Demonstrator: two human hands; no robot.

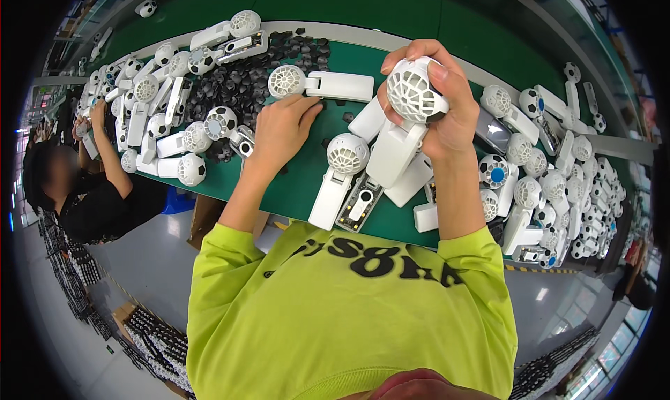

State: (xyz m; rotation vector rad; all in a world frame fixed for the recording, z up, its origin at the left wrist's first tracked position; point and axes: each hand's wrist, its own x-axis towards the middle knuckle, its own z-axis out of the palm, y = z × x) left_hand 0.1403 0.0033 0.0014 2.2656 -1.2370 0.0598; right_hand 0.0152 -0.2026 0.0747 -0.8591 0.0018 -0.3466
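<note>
Ball (412, 92), grasped by the right hand (455, 103) toward the table's far edge (352, 48), seems cupped for steadiness; grip of left hand (283, 128) unclear.

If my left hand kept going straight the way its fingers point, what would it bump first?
Probably the white oblong casing just ahead of your left hand, though depth is unclear.

Held ball-headed unit (417, 93): smooth white plastic, soft sheen. Loose black pieces (234, 86): plastic to my eye, matt. Benchtop (300, 191): smooth, low-gloss green. Shirt (349, 316): matt, creased cloth. Floor (167, 253): smooth, glossy.
</note>
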